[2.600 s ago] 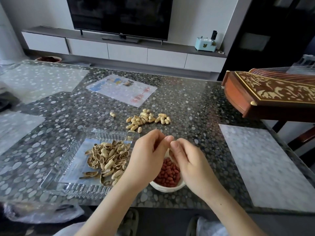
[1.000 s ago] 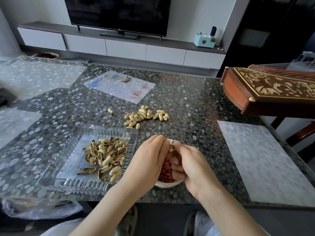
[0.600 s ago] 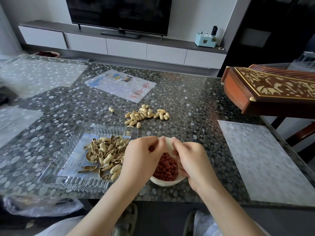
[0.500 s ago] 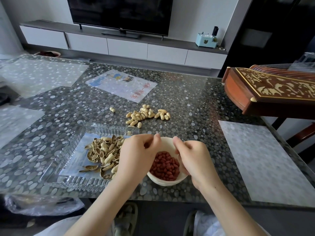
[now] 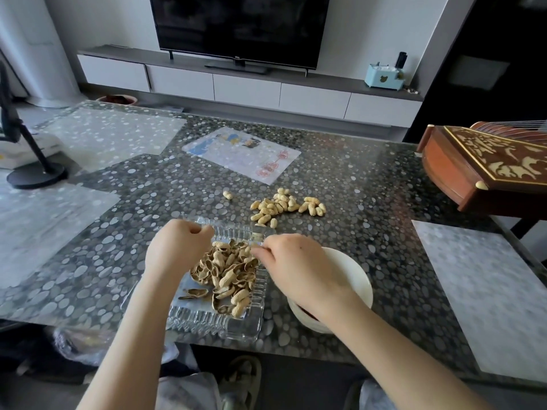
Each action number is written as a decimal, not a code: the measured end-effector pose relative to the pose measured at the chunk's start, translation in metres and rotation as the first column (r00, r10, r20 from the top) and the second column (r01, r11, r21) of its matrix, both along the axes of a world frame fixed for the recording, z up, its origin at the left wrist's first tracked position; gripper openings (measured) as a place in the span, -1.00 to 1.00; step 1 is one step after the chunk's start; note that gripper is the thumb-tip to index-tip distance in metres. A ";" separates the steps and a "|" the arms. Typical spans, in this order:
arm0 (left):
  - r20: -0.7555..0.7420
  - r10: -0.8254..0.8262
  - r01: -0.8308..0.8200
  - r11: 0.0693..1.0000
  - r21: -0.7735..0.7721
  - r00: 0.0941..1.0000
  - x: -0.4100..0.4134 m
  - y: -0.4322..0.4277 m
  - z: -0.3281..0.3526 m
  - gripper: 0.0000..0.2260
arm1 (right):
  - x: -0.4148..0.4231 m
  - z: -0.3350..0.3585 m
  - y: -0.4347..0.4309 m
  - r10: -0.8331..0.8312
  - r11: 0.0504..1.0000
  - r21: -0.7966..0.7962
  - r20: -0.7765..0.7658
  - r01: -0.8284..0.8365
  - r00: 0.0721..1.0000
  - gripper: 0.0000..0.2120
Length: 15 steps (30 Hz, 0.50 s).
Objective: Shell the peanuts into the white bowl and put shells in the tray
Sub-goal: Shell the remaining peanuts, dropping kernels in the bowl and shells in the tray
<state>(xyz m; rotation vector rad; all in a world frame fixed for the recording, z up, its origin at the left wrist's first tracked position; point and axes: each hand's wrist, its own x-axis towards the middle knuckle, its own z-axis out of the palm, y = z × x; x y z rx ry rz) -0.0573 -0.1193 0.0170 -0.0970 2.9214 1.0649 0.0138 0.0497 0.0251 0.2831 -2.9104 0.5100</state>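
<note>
A clear glass tray [image 5: 207, 319] sits near the table's front edge with a heap of empty peanut shells [image 5: 225, 272] in it. My left hand [image 5: 177, 250] hovers over the tray's far left part with its fingers curled; what it holds is hidden. My right hand [image 5: 296, 264] reaches over the tray's right rim and pinches a pale shell piece at its fingertips. The white bowl [image 5: 352, 269] stands right of the tray, mostly covered by my right wrist. Unshelled peanuts [image 5: 284, 205] lie in a loose pile behind the tray, with one stray peanut [image 5: 227, 195] to their left.
A carved wooden instrument [image 5: 488, 164] juts over the table's right side. A pale placemat [image 5: 479, 291] lies at the right, a cartoon-printed sheet [image 5: 242, 152] at the back, and a black stand base [image 5: 35, 176] at the far left.
Both hands pulled apart over the bowl, then moved left. They are now above the tray, and the bowl is uncovered on its right side.
</note>
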 end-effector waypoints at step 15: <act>-0.112 0.017 -0.010 0.998 0.066 0.994 -0.003 0.002 0.000 -0.64 | -0.139 -0.035 0.038 -0.344 0.938 0.078 0.336 0.339 0.877 -0.58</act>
